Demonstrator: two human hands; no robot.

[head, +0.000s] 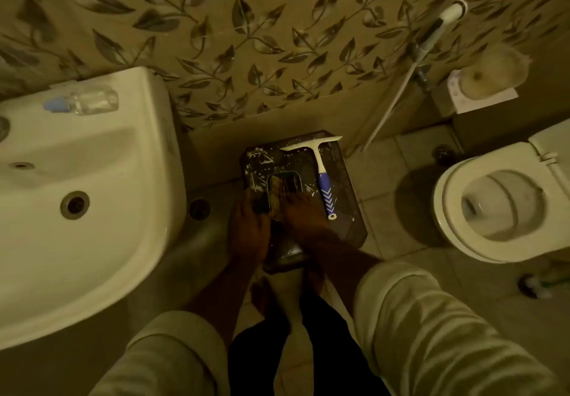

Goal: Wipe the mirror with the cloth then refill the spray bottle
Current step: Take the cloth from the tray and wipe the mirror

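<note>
A small rounded-corner mirror [282, 190] rests on a dark paint-spattered stool [351, 210] on the floor between the sink and the toilet. It reflects the leaf-patterned wall. My left hand [246, 230] grips the mirror's left edge, and something dark sits under its fingers; I cannot tell if it is a cloth. My right hand [303, 215] holds the right side, with fingers lying over the glass. A clear plastic bottle [81, 99] with a blue cap lies on its side on the sink's back rim. The light is dim and both hands are blurred.
A white and blue squeegee [320, 173] lies on the stool right of the mirror. The white sink [92, 241] fills the left, the open toilet [499, 204] the right. A bidet sprayer [431, 35] and a paper roll [490, 75] hang on the wall.
</note>
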